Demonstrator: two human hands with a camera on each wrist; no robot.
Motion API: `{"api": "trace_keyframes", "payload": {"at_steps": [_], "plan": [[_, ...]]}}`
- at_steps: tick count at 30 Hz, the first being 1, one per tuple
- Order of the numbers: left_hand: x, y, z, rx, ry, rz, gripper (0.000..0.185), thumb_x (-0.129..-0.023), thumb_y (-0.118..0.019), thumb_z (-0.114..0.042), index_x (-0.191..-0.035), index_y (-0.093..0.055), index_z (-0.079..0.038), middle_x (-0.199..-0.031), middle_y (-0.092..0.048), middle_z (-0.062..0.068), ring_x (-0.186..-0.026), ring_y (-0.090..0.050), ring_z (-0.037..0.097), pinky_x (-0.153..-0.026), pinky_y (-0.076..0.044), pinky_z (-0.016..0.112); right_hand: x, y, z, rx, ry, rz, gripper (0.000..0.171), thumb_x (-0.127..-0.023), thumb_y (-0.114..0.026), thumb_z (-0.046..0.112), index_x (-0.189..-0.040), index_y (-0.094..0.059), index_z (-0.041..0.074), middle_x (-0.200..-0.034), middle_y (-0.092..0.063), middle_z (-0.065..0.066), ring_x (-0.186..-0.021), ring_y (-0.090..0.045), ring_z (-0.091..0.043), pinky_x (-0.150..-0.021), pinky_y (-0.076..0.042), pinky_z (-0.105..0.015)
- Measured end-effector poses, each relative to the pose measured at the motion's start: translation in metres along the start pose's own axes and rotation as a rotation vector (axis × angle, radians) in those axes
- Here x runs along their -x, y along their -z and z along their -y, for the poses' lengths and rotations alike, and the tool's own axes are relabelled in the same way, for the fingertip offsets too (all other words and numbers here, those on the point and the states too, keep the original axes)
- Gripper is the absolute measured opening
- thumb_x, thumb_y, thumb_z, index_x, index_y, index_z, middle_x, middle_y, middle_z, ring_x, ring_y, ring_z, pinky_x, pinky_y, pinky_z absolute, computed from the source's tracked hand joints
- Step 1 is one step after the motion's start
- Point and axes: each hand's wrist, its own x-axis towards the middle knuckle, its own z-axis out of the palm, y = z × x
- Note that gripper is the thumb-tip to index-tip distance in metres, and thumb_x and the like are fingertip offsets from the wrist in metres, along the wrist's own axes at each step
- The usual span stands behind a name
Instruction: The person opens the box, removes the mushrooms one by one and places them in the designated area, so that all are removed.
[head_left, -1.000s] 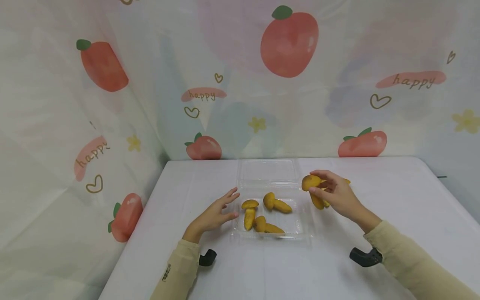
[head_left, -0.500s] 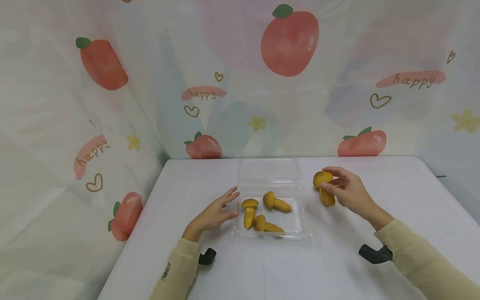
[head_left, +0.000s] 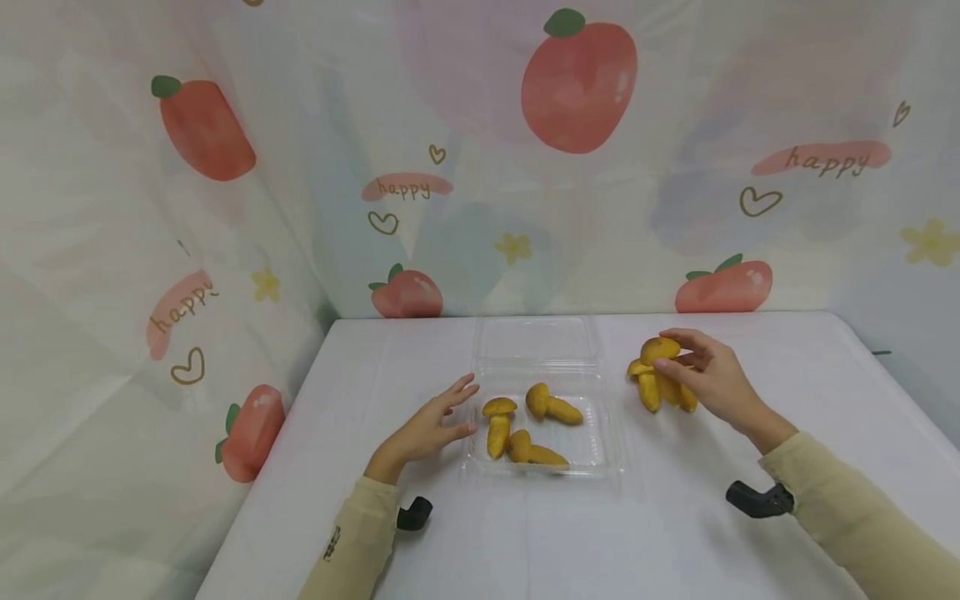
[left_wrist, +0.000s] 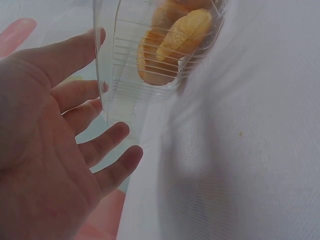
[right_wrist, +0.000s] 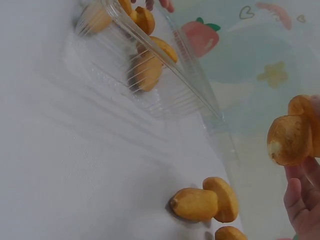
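Right hand (head_left: 708, 379) has moved further right, away from the clear box (head_left: 607, 450), with a yellow mushroom (head_left: 660, 348) pinched in its fingers.

It holds this mushroom just above two other mushrooms (head_left: 663, 392) that lie on the white table (head_left: 525, 542), right of the box. Three more mushrooms (head_left: 525, 425) lie inside the box. Left hand (head_left: 431, 429) rests on the table with fingers straight and spread, touching the left wall of the box.
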Motion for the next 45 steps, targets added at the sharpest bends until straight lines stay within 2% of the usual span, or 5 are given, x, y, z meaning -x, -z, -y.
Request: {"api": "trace_keyframes", "payload": {"at_steps": [7,21,36,39,45], "plan": [[0.001,0.000,-0.001,-0.001,0.009,-0.002,0.066,-0.100,-0.064,-0.015,-0.156,-0.033,0.000,-0.171,-0.015,0.014,-0.158,-0.016,0.036,-0.119,-0.032,0.062,0.000,0.008,-0.009,0.001,-0.005,-0.018,0.047,-0.098,-0.067,0.017,-0.138,-0.053,-0.002,-0.117,-0.050,0.025,-0.086,-0.060,0.009,-0.072,-0.053,-0.008],[0.001,-0.001,0.000,-0.003,0.007,-0.001,0.066,-0.100,-0.064,-0.017,-0.157,-0.033,-0.001,-0.171,-0.015,0.013,-0.158,-0.016,0.035,-0.120,-0.031,0.062,-0.002,0.029,-0.034,0.038,-0.075,-0.055,0.051,-0.099,-0.066,0.020,-0.141,-0.049,-0.003,-0.116,-0.047,0.030,-0.083,-0.058,0.011,-0.071,-0.052,-0.007],[0.001,-0.002,0.001,0.008,0.014,-0.005,0.067,-0.100,-0.065,-0.020,-0.157,-0.034,-0.002,-0.171,-0.016,0.011,-0.158,-0.015,0.035,-0.121,-0.030,0.062,-0.001,0.038,-0.057,0.084,-0.231,-0.038,0.064,-0.103,-0.057,0.036,-0.150,-0.039,-0.004,-0.145,-0.045,-0.034,-0.083,-0.047,0.018,-0.070,-0.045,-0.001],[0.001,-0.002,0.001,0.011,0.012,-0.005,0.068,-0.100,-0.065,-0.021,-0.157,-0.034,-0.002,-0.171,-0.016,0.012,-0.158,-0.016,0.035,-0.120,-0.030,0.063,0.000,0.039,-0.061,0.095,-0.265,-0.036,0.066,-0.103,-0.056,0.039,-0.151,-0.037,-0.003,-0.147,-0.042,-0.035,-0.089,-0.050,0.007,-0.069,-0.044,0.000],[0.002,-0.002,0.001,0.006,0.007,-0.007,0.068,-0.100,-0.065,-0.022,-0.157,-0.033,-0.003,-0.171,-0.015,0.012,-0.158,-0.015,0.034,-0.121,-0.030,0.062,0.001,0.042,-0.071,0.099,-0.286,-0.048,0.068,-0.104,-0.054,0.041,-0.152,-0.035,-0.004,-0.149,-0.039,-0.036,-0.114,-0.052,-0.045,-0.067,-0.041,0.001]]}}
